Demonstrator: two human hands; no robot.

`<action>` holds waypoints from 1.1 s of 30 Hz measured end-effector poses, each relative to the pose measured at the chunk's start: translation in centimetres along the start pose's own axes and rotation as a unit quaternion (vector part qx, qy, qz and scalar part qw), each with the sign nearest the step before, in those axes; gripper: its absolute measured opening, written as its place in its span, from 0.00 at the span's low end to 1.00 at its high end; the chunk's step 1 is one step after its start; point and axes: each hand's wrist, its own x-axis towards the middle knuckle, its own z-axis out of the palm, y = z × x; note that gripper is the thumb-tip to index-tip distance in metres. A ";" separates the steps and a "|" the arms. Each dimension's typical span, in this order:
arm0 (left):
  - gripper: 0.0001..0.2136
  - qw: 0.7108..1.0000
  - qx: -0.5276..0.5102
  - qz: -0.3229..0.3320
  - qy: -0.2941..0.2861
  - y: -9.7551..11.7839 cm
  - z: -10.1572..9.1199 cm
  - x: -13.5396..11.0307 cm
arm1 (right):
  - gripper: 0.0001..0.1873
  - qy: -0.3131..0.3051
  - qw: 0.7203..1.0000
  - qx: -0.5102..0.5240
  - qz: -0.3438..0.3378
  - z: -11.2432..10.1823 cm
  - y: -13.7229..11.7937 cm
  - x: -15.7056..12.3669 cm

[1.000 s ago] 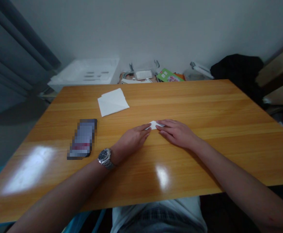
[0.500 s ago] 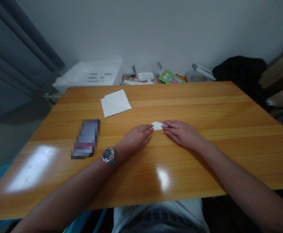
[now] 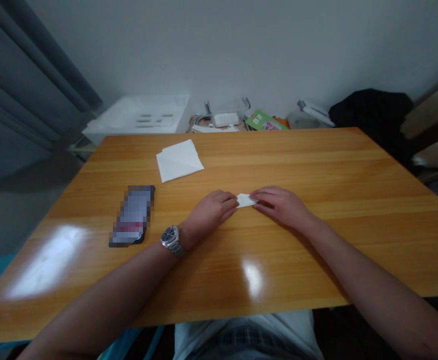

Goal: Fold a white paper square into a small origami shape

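Observation:
A small folded piece of white paper lies between my hands near the middle of the wooden table. My left hand, with a metal watch on the wrist, grips the paper's left end with its fingers pressed together. At the opposite end, my right hand pinches the paper between thumb and fingers. Both ends of the paper are covered by fingertips, and only its pale middle shows.
White paper sheets rest at the table's back left. A phone, its screen blurred, lies left of my left hand. Behind the table are a white plastic bin, a green booklet and a black cloth or bag.
The folded paper sits slightly nearer to me, and a narrower strip of it shows. My right thumb and fingers have closed in at its right end.

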 end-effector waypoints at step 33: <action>0.07 0.990 -0.082 -0.095 0.070 1.1 0.3 0.3 | 0.10 0.026 0.983 0.120 0.138 0.4 -1.7 0.8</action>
